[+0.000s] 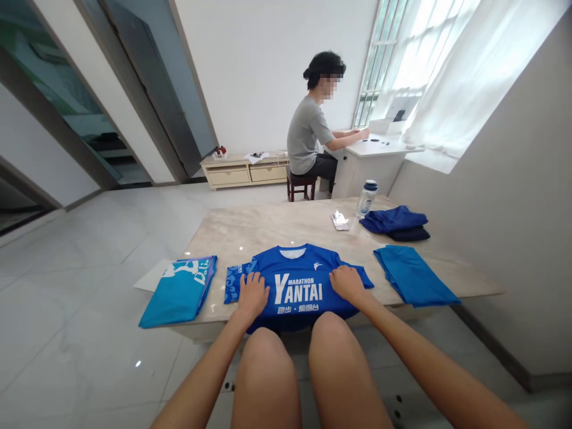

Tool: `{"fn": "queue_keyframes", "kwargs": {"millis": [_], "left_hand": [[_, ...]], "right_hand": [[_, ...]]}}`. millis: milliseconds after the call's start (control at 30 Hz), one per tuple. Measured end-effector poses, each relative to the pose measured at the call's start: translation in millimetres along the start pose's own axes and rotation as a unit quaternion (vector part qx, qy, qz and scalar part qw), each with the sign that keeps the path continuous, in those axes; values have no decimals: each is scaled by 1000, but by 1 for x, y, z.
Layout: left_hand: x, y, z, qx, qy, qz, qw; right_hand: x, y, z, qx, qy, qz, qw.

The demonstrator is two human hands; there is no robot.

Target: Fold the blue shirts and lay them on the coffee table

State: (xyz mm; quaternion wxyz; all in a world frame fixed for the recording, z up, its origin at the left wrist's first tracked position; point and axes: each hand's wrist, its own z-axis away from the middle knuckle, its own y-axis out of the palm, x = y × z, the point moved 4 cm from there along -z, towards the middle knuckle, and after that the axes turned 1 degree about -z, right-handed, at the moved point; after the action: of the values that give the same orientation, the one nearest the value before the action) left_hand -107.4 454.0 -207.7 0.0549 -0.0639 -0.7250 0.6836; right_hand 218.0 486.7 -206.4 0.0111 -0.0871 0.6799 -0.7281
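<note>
Both hands lie flat, fingers spread, no grip closed: left hand [252, 294] and right hand [347, 283] press the blue marathon shirt [298, 286] at the near tabletop [268, 229] edge, its hem hanging over. Folded light-blue shirt [181, 291] lies left, teal cloth [413, 275] right. Judgement: smooth outward evenly, palms low, to avoid creases.

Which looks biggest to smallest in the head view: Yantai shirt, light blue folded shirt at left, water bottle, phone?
1. Yantai shirt
2. light blue folded shirt
3. water bottle
4. phone
The bottle and phone look close in size and sit farther from the camera, so their order is unsure.
</note>
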Motion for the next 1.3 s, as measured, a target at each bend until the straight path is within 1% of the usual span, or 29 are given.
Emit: {"fn": "queue_keyframes", "kwargs": {"millis": [67, 167, 233, 300, 400, 467, 567, 700, 833, 933, 1000, 1067, 1133, 1167, 1233, 1267, 1300], "left_hand": [[1, 3, 1, 0, 12, 11, 1000], [8, 21, 1, 17, -28, 35, 999], [13, 31, 0, 2, -62, 34, 997], [16, 37, -5, -21, -77, 34, 996], [17, 38, -22, -27, -78, 40, 996], [19, 36, -41, -22, -80, 47, 995], [25, 37, -78, -16, -93, 60, 994], [36, 48, -134, -20, -99, 74, 992], [52, 57, -188, -25, -91, 84, 992], [64, 52, -223, -15, -69, 80, 994], [67, 46, -237, 2, -55, 76, 996], [62, 39, -236, 7, -52, 67, 996], [49, 33, -215, -14, -43, 56, 997], [40, 31, -196, -31, -30, 54, 998], [22, 31, -146, -57, 21, 65, 996], [16, 35, -118, -58, 42, 74, 995], [13, 39, -90, -55, 48, 80, 994]], "right_hand": [[5, 2, -5, -2, -20, -8, 1000], [4, 25, -9, -8, -5, -19, 1000], [-2, 42, -11, -31, 18, -23, 999], [-9, 53, -17, -55, 30, -24, 998], [-19, 55, -37, -65, 29, -25, 997], [-22, 52, -58, -65, 24, -28, 997], [-24, 47, -95, -62, 23, -31, 997], [-28, 48, -149, -71, 20, -41, 996], [-39, 48, -203, -69, 5, -50, 996], [-47, 39, -238, -52, -2, -46, 998], [-47, 32, -250, -44, -3, -43, 998], [-41, 26, -247, -58, -1, -37, 998], [-26, 23, -224, -93, -27, -30, 995], [-18, 23, -204, -112, -54, -28, 992], [-4, 29, -155, -138, -116, -28, 983], [-1, 34, -128, -144, -128, -29, 981], [-3, 41, -102, -143, -127, -32, 981]]}}
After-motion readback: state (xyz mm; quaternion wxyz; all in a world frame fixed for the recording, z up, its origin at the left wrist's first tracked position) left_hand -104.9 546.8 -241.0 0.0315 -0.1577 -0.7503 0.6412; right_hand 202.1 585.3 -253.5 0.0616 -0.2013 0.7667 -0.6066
